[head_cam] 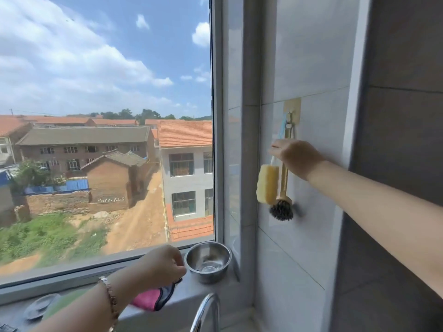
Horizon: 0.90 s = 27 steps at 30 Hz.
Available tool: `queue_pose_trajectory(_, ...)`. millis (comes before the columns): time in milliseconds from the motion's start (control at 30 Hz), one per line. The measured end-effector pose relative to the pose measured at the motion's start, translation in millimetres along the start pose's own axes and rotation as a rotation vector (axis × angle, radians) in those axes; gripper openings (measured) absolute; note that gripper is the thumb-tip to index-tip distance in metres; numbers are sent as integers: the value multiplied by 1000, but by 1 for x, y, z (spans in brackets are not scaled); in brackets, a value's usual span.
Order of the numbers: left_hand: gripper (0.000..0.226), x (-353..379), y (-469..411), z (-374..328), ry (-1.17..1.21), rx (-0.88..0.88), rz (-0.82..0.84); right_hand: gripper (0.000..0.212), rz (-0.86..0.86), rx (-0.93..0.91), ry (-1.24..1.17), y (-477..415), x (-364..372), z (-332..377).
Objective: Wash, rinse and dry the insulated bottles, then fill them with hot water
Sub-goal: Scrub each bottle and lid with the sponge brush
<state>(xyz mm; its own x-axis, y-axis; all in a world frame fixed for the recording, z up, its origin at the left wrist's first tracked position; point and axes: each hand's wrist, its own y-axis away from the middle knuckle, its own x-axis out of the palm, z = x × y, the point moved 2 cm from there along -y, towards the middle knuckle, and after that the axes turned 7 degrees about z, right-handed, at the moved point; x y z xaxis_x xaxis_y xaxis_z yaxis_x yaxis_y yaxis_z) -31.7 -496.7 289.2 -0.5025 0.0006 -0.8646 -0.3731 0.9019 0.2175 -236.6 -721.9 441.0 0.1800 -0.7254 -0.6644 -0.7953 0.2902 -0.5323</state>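
- The right hand [296, 155] reaches up to the pale grey tiled wall [299, 248] beside the window [107, 116]. Its back faces the camera and its fingers bend over two hanging handles. Whether they actually grip one or both cannot be told.
- The yellow sponge brush [267, 184] has a pale blue handle and hangs from the small metal hook [290, 116], which sits on a tan adhesive pad stuck to the wall. Its sponge head dangles just below the right hand.
- The wooden-handled brush [282, 207] has a round head of dark bristles and hangs from the same hook. It touches the sponge's right side, with its bristles close to the tile.
- The left hand [163, 264] is low on the grey stone windowsill [215, 289]. It pinches a corner of the pink cloth [149, 299], which has a dark border and lies on the sill.
- A beaded bracelet [109, 293] circles the left wrist.
- The round stainless steel bowl [203, 277] stands upright on the sill, just to the right of the left hand, in the corner by the window frame.
- The curved chrome tap [207, 310] rises at the bottom edge, below the bowl.
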Motion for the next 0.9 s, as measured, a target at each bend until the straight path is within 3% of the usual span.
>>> queue_pose_trajectory(167, 11, -5, 3, -4, 113, 63, -43, 32, -392, -25, -94, 14, -33, -2)
queue_pose_trajectory(300, 17, -7, 31, -13, 499, 178, -84, 20, -540, -191, -67, 54, -41, 55)
queue_pose_trajectory(367, 29, 9, 54, -7, 762, 151, 58, 15, -550, -236, -121, 83, -37, 104)
queue_pose_trajectory(500, 41, 69, 101, 38, 1002, 63, 326, 20, -454, -274, -319, 142, -22, 220)
queue_pose_trajectory(567, 41, 98, 124, 70, 1025, 36, 369, 20, -330, -274, -422, 169, -15, 273)
queue_pose_trajectory(667, 38, 124, 149, 126, 972, -85, 299, 7, -3, -306, -556, 194, -10, 340)
queue_pose_trajectory(800, 26, 134, 168, 191, 722, -139, 211, 25, 793, -234, -1032, 202, -16, 407)
queue_pose_trajectory(900, 25, 138, 171, 232, 555, -106, 201, 18, 1119, -58, -1402, 209, -15, 453)
